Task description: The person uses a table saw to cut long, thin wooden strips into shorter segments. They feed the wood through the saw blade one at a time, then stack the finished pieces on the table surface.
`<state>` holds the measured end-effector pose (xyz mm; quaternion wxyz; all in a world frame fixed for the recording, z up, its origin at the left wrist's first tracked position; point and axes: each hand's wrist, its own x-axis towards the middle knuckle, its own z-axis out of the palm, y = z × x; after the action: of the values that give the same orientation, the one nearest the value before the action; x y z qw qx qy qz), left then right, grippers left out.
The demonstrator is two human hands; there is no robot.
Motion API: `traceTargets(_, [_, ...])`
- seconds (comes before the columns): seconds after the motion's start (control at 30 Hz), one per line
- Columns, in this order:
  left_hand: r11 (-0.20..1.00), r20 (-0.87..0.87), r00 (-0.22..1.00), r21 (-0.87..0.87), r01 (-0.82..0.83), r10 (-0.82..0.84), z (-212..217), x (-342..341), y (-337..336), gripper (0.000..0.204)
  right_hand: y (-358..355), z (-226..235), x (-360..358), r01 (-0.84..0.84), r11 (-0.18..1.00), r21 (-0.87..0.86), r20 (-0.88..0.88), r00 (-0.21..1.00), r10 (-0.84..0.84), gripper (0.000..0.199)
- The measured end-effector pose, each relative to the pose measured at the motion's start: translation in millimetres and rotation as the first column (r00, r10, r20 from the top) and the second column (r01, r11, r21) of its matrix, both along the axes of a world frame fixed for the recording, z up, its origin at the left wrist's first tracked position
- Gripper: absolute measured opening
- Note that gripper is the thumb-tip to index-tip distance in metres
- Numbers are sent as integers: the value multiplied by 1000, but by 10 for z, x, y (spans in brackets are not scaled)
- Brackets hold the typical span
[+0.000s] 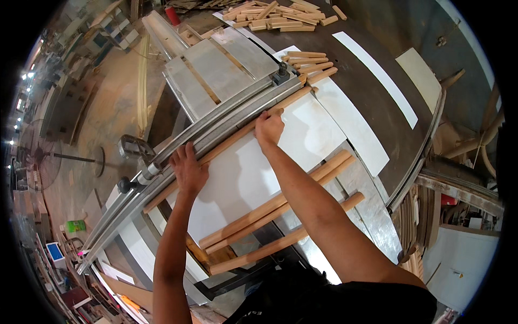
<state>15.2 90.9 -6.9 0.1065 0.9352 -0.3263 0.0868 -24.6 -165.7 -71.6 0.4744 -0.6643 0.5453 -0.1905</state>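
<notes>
A long wooden strip [232, 142] lies along a metal fence [224, 129], on a white board [319, 127]. Toward the strip's near part, my left hand [189, 170] grips it, fingers reaching over to the fence and thumb on the near side. My right hand [268, 127] is closed on the same strip farther along, its fingertips hidden. The strip's far end reaches a narrow slot [350, 143], where a small dark part is too small to make out. Closer to my body, two wooden strips [275, 205] lie side by side, with another strip [291, 239] apart from them.
Short cut wooden pieces [313, 63] lie beyond the strip's far end, and a larger pile [280, 16] sits behind. A clamp-like black fitting [281, 74] stands on the fence. At left are a metal handle frame [135, 148] and a standing fan [40, 155].
</notes>
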Motion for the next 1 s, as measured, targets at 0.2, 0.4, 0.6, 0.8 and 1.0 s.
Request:
traceTargets(0.2, [991,-2,993,-54,-119,119,55,-110,-188,75,-33,-16,-6,-8,1000,-28,16,1000,9,72])
traceTargets(0.4, [986,28,989,-79,-145,148,56,-144,-186,73,-51,-35,49,-47,998,-30,-6,999,47,73])
traceTargets(0.6, [987,8,990,-77,-140,141,56,-149,-222,71,-97,-132,4,-44,998,-44,12,999,44,67])
traceTargets(0.8, [987,-1,991,-90,-134,135,95,-157,-183,71,-42,26,-13,-37,998,-57,-35,999,35,55])
traceTargets(1.0, [986,-15,988,-69,-153,152,87,-142,-138,72,25,243,-79,-5,999,-35,22,1000,6,44])
